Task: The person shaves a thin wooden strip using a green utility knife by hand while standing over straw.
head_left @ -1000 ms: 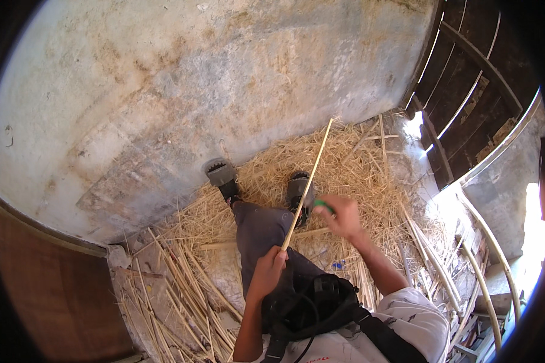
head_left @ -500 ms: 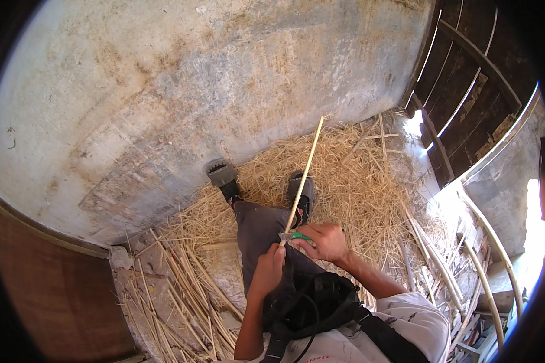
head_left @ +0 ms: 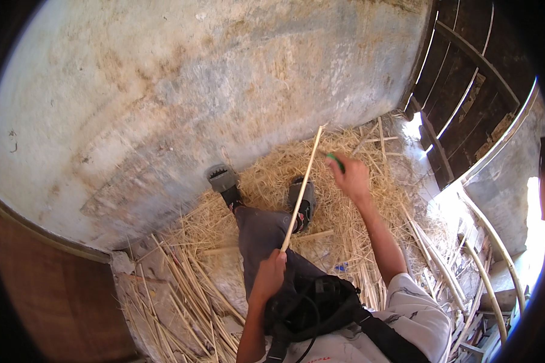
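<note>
A long, pale bamboo stick (head_left: pixel 302 199) slants up and away from my lap. My left hand (head_left: pixel 270 275) is closed round its near end, beside my thigh. Its far tip reaches toward the wall. Out to the right of the stick's far half, my right hand (head_left: pixel 351 179) grips a small tool with a green handle (head_left: pixel 336 161). The tool's short dark head points at the stick; whether it touches the stick I cannot tell.
Pale shavings (head_left: pixel 357 212) cover the floor round my sandalled feet. Bundled sticks (head_left: pixel 188 296) lie at the left, longer strips (head_left: pixel 432 257) at the right. A stained wall (head_left: pixel 224 91) stands ahead, a dark wooden door (head_left: pixel 472 85) at the far right, and a brown panel (head_left: pixel 48 290) at the left.
My right hand has moved with the green-handled tool from beside my left hand up and right toward the stick's far end. My left hand still holds the near end.
</note>
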A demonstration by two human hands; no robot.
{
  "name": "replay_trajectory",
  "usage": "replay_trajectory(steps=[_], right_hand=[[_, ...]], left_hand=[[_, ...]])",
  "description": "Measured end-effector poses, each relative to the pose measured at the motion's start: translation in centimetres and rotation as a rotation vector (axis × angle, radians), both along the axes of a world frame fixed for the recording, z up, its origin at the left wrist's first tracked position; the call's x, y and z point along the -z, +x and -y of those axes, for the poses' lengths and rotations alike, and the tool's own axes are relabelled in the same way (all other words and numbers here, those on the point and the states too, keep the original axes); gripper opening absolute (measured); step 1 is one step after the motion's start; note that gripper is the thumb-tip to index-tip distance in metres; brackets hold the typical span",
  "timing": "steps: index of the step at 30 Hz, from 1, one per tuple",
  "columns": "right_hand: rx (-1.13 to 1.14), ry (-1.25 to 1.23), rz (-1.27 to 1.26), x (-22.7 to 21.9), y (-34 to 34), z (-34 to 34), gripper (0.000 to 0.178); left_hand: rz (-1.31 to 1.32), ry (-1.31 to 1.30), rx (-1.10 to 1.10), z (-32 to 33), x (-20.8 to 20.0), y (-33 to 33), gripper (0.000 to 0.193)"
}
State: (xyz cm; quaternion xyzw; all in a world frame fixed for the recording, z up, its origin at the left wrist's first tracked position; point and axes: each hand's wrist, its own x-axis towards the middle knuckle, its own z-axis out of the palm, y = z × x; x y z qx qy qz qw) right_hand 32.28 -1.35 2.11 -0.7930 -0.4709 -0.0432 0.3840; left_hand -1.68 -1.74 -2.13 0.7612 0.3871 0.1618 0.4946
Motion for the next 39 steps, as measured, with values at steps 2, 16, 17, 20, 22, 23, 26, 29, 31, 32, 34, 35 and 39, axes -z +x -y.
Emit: replay_trajectory(steps=[2, 16, 17, 20, 22, 23, 26, 29, 31, 32, 34, 35, 39], right_hand=[[0.090, 0.061, 0.047, 0.4, 3.8, -1.0, 0.035], [-0.325, 0.136, -0.091, 6.1, -5.6, 5.3, 0.032], [-0.393, 0.172, -0.057, 6.8, -6.9, 5.7, 0.031], [-0.571, 0.195, 0.018, 7.0, -9.9, 6.2, 0.030], [-0.625, 0.188, 0.037, 7.2, -11.3, 6.4, 0.029], [-0.626, 0.188, 0.039, 7.4, -11.8, 6.4, 0.028], [-0.617, 0.189, 0.049, 7.1, -12.2, 6.4, 0.027], [-0.591, 0.161, 0.077, 6.5, -12.2, 6.6, 0.026], [-0.558, 0.156, 0.092, 6.0, -12.2, 6.6, 0.026], [-0.534, 0.166, 0.094, 5.6, -11.9, 6.4, 0.026], [-0.457, 0.190, 0.089, 5.2, -10.9, 5.9, 0.027], [-0.403, 0.207, 0.084, 5.2, -10.1, 5.4, 0.028], [-0.123, 0.095, 0.071, 3.5, -4.7, 2.9, 0.034]], left_hand=[[-0.010, 0.043, 0.020, 0.3, 0.0, -0.1, 0.035], [0.268, -0.194, -0.054, 0.0, 1.7, -0.2, 0.019], [0.271, -0.199, -0.057, -0.1, 1.7, -0.1, 0.019], [0.202, -0.145, -0.082, -0.2, 1.9, -0.2, 0.029], [0.178, -0.085, -0.083, -0.1, 1.8, -0.2, 0.027], [0.169, -0.054, -0.084, -0.1, 1.6, -0.1, 0.027], [0.091, 0.043, -0.100, 0.2, 0.9, 0.2, 0.025], [0.097, 0.026, -0.085, 0.3, 0.5, 0.2, 0.026], [0.093, 0.039, -0.094, 0.3, 0.3, 0.4, 0.027], [0.089, 0.045, -0.098, 0.4, 0.3, 0.4, 0.027], [0.058, 0.030, -0.090, 0.4, 0.1, 0.4, 0.028], [0.043, 0.025, -0.084, 0.4, 0.0, 0.5, 0.028], [0.003, 0.035, -0.079, 0.5, 0.6, 0.3, 0.031]])
